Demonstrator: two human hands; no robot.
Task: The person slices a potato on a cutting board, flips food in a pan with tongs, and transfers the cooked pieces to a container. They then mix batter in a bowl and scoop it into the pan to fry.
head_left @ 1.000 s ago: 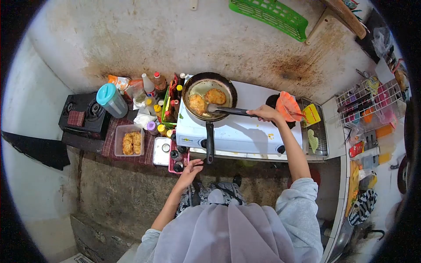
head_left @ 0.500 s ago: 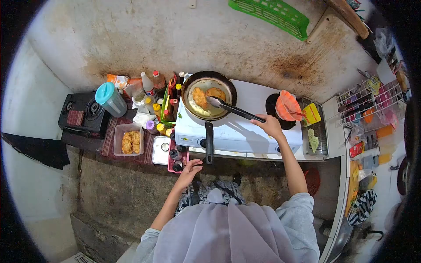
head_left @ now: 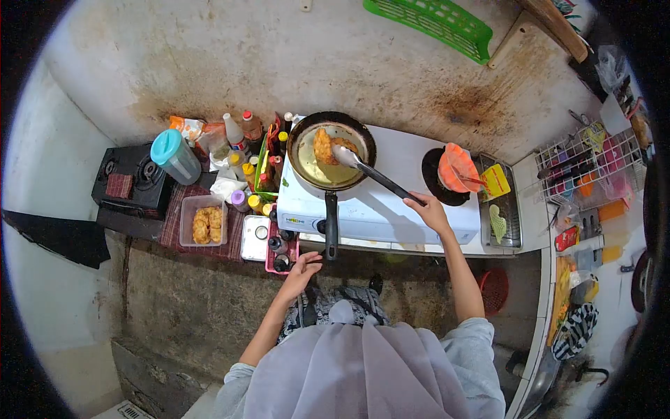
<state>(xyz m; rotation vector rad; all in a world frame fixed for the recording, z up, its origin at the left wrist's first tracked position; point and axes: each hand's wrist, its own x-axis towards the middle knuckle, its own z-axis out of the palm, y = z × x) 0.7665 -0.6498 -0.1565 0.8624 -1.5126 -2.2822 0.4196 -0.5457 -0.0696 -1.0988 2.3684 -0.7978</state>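
Note:
My right hand [head_left: 430, 211] is closed round the black handle of a pair of tongs [head_left: 382, 180]. Their silver tips reach into a frying pan [head_left: 302, 176] with oil in it, on a white stove. At the tips a golden fried piece [head_left: 323, 145] appears gripped and tilted up; a second browned piece [head_left: 345, 144] lies behind, partly covered by the tongs. My left hand [head_left: 300, 274] hovers just left of the pan handle's end [head_left: 331, 251], fingers loosely extended and apart, holding nothing visible.
A clear plastic box [head_left: 187, 236] of fried pieces stands to the left, near a blue-lidded jug [head_left: 183, 164] and several bottles. An orange scalloped bowl [head_left: 457, 167] rests over the right burner. A pink basket [head_left: 294, 246] sits by my left hand.
The tongs have shifted slightly, and the left fried piece has moved up and rightward in the pan, now tilted. My left hand stays in place.

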